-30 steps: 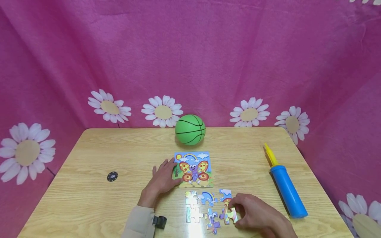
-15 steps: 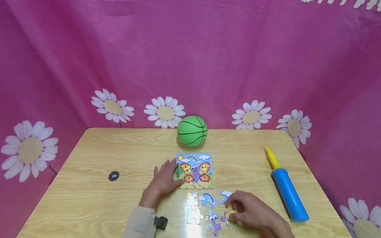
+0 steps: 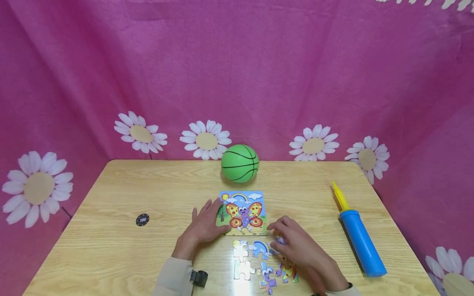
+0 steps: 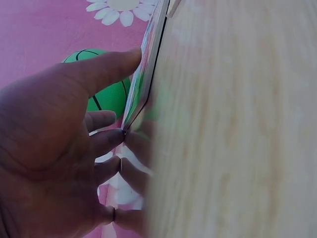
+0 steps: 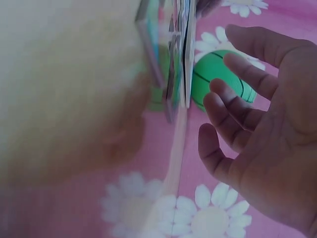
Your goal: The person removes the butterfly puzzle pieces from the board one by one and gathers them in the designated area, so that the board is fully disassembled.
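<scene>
2 hands on the table, both close to the butterfly board, taken here as the landmark.

Change: over the last second the right hand has left the loose pieces at the near right of the cluster and moved up toward the board's near right corner. The yellow-and-purple piece it was fingering now lies flat and uncovered, well short of the board. My reading: that piece was let go, and the hand is after the cloud piece just below the board, or is coming to the board itself.

Left hand: unchanged, flat against the board's left edge, thumb along the near corner, fingers straight and spread; pressing, not gripping. The left wrist view shows the thumb laid on the board's edge.

Right hand: palm down, knuckles raised, fingers loosely bent, tips by the board's near right corner and over the cloud piece. The right wrist view shows the fingers apart with nothing between them, so relaxed and empty.

Pieces: about 6, lying loose just nearer than the board.

Also present: green ball beyond the board; blue pump well to its right; black chip well to its left.
</scene>
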The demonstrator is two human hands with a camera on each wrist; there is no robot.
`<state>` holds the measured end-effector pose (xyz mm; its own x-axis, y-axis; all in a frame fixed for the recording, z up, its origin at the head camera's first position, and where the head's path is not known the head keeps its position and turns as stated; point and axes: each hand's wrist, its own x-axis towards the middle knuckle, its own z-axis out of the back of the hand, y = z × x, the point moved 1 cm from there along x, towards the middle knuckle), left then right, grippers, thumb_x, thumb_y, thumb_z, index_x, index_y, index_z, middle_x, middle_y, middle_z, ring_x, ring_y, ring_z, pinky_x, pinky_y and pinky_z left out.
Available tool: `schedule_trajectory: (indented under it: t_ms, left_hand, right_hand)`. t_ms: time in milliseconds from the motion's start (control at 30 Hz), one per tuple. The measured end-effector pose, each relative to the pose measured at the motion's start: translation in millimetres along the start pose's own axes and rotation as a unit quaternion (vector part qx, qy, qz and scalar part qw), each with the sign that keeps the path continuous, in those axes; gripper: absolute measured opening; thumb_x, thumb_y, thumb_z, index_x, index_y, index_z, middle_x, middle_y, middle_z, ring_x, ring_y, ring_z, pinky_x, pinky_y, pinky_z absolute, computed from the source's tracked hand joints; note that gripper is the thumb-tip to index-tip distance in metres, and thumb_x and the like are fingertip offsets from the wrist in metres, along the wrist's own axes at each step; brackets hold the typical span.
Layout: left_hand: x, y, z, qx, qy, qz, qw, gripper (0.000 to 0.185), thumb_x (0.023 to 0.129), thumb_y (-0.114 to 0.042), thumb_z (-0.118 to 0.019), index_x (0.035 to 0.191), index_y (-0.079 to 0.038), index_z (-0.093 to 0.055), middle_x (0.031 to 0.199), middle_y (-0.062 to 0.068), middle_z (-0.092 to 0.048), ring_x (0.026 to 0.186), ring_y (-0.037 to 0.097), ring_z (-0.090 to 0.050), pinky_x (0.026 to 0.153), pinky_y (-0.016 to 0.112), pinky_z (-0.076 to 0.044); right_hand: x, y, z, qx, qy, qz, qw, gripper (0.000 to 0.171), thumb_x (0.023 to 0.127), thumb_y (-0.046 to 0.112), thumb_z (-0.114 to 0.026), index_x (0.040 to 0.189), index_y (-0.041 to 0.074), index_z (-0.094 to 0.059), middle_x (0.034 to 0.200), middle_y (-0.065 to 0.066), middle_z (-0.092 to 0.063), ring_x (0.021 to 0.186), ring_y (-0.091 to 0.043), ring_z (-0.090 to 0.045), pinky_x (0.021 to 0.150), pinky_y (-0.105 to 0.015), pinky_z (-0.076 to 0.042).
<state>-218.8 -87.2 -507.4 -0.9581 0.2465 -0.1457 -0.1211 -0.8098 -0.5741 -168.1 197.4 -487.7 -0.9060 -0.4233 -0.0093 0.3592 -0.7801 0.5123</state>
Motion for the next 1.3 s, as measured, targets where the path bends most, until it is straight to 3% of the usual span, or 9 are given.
schedule_trajectory:
  t_ms: [400,800,1033,1300]
  left_hand:
    - [-2.3,-0.2,5.1,0.001,0.004,-0.015,0.9999,0.079,0.085,-0.044,-0.069,0.15,-0.016,-0.035,0.16,0.009,-0.028,0.15,0.033,-0.019,0.118,0.064,-0.004]
    - [-10.5,2.6,11.0,0.029,0.003,-0.025,0.9993,0.075,0.081,-0.043,-0.073,0.145,-0.016,-0.044,0.157,0.008,-0.033,0.146,0.033,-0.027,0.117,0.062,-0.015]
    - [-9.6,5.0,9.1,0.046,0.002,-0.036,0.9983,0.073,0.08,-0.041,-0.074,0.142,-0.012,-0.048,0.157,0.012,-0.033,0.146,0.035,-0.027,0.118,0.056,-0.022]
    - [-9.6,6.1,8.1,0.05,0.001,-0.04,0.998,0.073,0.081,-0.041,-0.074,0.142,-0.012,-0.047,0.157,0.012,-0.032,0.146,0.034,-0.027,0.117,0.056,-0.022]
  right_hand:
    - [25,19,-7,0.014,0.004,0.019,1.0,0.035,0.085,0.022,-0.072,0.119,0.019,-0.064,0.107,0.003,-0.055,0.089,-0.012,-0.049,0.075,-0.027,-0.043]
    - [49,39,-17,-0.017,0.028,0.027,0.999,0.044,0.084,0.028,-0.072,0.125,0.015,-0.063,0.104,0.001,-0.056,0.089,-0.011,-0.049,0.078,-0.031,-0.045]
    - [61,44,-22,-0.036,0.039,0.04,0.998,0.048,0.084,0.031,-0.071,0.129,0.018,-0.061,0.112,0.001,-0.057,0.101,-0.015,-0.053,0.088,-0.036,-0.047]
    - [73,48,-30,-0.062,0.039,0.063,0.995,0.044,0.082,0.03,-0.072,0.123,0.019,-0.065,0.109,0.003,-0.058,0.097,-0.014,-0.053,0.08,-0.035,-0.046]
